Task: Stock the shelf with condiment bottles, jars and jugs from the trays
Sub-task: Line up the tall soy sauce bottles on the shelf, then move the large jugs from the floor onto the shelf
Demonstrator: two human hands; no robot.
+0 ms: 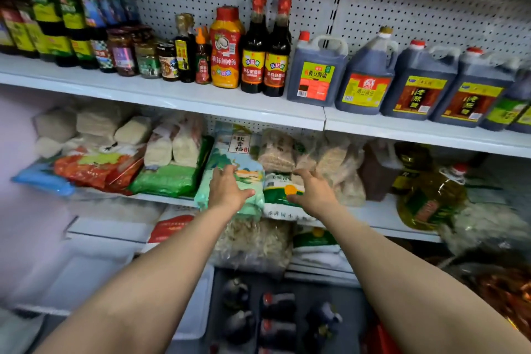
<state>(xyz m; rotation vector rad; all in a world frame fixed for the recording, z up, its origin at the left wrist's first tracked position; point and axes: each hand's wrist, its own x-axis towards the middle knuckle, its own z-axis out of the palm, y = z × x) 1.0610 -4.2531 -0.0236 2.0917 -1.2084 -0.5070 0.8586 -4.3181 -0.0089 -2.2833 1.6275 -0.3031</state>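
Standing upright: shelf [161,95] bottles [265,46].

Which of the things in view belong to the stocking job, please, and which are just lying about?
Job: upper shelf; orange squeeze bottle; dark jugs; dark bottles, blurred, low in view.
Lying about: bag of rice under the left hand; green-and-white bag by the right hand; oil jug.

Bottles [260,46] and jars [123,53] stand left of the jugs [316,72] on the shelf [178,95].
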